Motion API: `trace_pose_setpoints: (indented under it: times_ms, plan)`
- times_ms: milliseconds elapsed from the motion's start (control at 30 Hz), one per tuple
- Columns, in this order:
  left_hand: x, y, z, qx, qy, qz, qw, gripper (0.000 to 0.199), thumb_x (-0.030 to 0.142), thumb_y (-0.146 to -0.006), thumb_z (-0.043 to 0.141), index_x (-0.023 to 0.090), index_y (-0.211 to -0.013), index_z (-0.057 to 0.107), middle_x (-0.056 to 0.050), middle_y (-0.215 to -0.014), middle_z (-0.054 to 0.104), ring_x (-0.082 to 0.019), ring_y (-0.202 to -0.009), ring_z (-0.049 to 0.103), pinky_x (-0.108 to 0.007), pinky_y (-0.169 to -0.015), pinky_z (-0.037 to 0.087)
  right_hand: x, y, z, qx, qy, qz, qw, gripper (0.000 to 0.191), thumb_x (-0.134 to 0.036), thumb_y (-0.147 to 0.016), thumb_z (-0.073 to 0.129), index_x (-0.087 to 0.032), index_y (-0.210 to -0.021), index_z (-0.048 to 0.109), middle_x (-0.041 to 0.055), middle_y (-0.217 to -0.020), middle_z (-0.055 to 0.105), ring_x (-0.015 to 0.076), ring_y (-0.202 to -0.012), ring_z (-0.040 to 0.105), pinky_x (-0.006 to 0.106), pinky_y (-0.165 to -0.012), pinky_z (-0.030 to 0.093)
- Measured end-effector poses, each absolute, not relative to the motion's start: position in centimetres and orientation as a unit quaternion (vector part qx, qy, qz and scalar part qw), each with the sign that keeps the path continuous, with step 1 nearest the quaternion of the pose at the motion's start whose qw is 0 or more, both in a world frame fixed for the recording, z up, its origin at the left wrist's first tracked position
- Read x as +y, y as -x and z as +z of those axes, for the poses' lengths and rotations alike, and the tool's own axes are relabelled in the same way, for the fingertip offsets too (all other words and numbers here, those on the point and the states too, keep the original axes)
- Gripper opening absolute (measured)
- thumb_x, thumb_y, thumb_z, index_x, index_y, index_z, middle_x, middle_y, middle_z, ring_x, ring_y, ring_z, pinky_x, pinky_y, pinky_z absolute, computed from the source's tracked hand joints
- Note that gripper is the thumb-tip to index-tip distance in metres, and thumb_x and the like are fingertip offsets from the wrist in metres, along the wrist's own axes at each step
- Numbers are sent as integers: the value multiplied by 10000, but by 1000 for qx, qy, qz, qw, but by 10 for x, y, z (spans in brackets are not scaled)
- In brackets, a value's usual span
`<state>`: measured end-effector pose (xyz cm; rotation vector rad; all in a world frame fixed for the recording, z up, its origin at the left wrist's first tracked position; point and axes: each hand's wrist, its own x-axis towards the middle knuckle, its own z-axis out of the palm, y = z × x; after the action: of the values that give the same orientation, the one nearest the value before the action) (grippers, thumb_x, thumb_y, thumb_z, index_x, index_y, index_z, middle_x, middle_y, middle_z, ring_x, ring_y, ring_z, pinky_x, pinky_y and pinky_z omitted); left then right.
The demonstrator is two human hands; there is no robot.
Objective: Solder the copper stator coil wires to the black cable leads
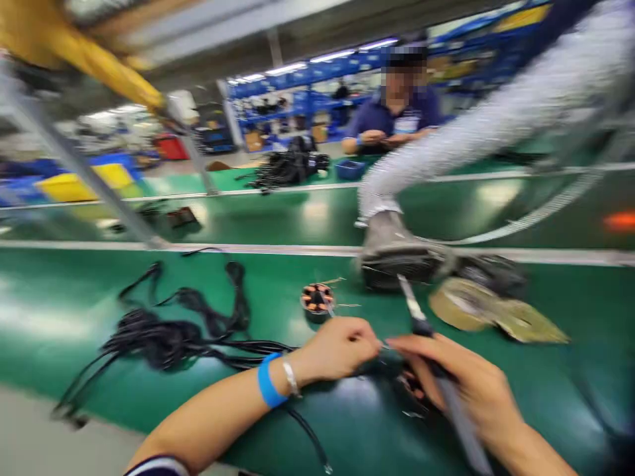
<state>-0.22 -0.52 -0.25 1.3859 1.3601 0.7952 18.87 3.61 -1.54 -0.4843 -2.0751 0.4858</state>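
Note:
My left hand (342, 349) is closed in a pinch, its fingertips close to those of my right hand; what it pinches is too small to make out. My right hand (461, 383) is wrapped round a soldering iron (459, 413), whose metal tip points up and away. Partly hidden under the right hand lies a dark part with copper windings (411, 383). Beyond my left hand sits a round motor stator (318, 301) with copper coils and thin wires. Black cables (163, 340) lie bundled on the green bench, running behind my left wrist.
A silver flexible duct (461, 125) comes down to a dark nozzle (397, 254) beyond my right hand. Right of it are a tape roll (461, 304) and a black bag (491, 274). Across the bench sits a person (397, 119) near a blue tray (350, 169) and a cable pile (290, 165).

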Motion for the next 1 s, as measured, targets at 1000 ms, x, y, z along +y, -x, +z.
trace_pose_setpoints:
  times_ms: [1000]
  plan:
    - [-7,3,-2,557,-578,342,489,269,394,-836,507,171,-689,492,41,-632,406,-110,-607,336,-231,-574,283,11,-223,-7,-685,296,294,597,158,-256,-834,609,-219,-950,709,16,-771,692,158,-637,627,268,-564,494]
